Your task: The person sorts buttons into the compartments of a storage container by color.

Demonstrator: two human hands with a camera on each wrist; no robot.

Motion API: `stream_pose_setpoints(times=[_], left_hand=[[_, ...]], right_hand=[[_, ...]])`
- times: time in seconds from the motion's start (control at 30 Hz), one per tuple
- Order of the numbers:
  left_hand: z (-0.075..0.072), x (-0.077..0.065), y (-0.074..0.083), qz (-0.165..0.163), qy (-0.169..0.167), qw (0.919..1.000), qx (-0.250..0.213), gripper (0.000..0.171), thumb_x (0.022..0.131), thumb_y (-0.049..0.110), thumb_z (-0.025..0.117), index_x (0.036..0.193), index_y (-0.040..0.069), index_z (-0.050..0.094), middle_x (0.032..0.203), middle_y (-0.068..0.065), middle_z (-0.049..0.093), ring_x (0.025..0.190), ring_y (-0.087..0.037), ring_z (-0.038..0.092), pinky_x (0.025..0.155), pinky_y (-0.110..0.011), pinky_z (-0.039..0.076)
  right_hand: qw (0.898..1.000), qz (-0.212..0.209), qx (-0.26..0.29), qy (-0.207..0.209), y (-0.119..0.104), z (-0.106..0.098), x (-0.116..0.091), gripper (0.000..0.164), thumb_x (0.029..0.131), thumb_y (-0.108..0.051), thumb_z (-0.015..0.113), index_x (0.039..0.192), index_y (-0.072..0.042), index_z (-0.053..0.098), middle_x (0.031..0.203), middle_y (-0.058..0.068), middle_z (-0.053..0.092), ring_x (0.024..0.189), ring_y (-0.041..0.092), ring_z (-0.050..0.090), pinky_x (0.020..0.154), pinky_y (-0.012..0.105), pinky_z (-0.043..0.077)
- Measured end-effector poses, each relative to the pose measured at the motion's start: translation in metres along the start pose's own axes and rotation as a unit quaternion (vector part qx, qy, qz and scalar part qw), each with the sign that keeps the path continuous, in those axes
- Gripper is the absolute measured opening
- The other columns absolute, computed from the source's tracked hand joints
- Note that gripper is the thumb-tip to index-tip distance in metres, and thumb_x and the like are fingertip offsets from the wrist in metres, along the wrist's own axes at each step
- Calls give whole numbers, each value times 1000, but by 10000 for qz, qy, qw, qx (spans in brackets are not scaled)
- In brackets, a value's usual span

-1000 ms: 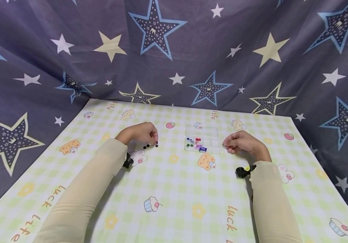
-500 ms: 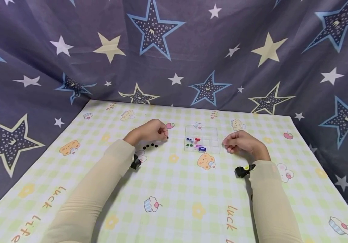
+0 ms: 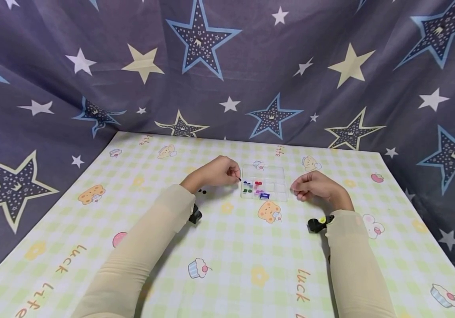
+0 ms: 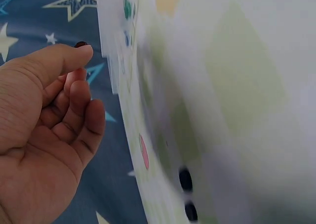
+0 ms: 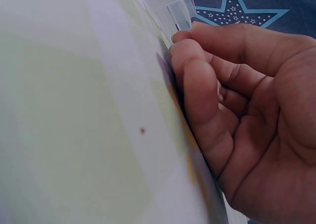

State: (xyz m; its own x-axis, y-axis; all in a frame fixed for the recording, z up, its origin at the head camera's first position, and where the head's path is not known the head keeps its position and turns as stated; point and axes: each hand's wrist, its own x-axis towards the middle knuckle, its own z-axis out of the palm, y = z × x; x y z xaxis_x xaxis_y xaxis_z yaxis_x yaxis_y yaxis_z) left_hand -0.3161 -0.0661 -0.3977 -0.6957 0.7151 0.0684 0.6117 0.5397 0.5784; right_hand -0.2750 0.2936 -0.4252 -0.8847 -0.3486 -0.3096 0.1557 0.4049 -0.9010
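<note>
My left hand pinches a small dark round piece between thumb and fingertips. It hovers just off the left edge of a clear compartment box whose lid lies open toward the back. In the box's left compartments are small blue pieces, green pieces, red pieces and pink ones. The right-hand compartments look bare. My right hand rests on the table beside the box's right edge, fingers loosely curled, thumb and index tips close together; they overlap the box corner in the right wrist view.
Black round pieces lie on the table behind my left hand, partly covered by the forearm in the head view. A blue label sits at the box's front. Checked cloth covers the table; a star-patterned curtain hangs behind.
My left hand has taken a dark piece from the row on the table and carried it right, up to the box's left edge. The right hand has stayed in place.
</note>
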Motion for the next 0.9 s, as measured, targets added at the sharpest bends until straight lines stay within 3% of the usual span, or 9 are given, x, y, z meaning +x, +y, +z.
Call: stream_pose_setpoints(times=[0.47, 0.9], left_hand=[[28, 31, 36, 533, -44, 9986, 19, 10, 91, 4, 70, 86, 12, 71, 80, 3, 68, 74, -10, 60, 72, -22, 50], [47, 48, 53, 359, -59, 9992, 143, 3, 91, 7, 74, 90, 9, 74, 82, 2, 68, 76, -10, 59, 72, -19, 48]], right_hand=[[10000, -35, 1, -14, 0, 0, -1, 24, 103, -7, 59, 112, 14, 67, 88, 12, 71, 68, 14, 67, 69, 31, 59], [10000, -34, -28, -63, -1, -1, 0, 26, 102, -6, 59, 114, 16, 66, 85, 12, 71, 67, 13, 66, 66, 29, 58]])
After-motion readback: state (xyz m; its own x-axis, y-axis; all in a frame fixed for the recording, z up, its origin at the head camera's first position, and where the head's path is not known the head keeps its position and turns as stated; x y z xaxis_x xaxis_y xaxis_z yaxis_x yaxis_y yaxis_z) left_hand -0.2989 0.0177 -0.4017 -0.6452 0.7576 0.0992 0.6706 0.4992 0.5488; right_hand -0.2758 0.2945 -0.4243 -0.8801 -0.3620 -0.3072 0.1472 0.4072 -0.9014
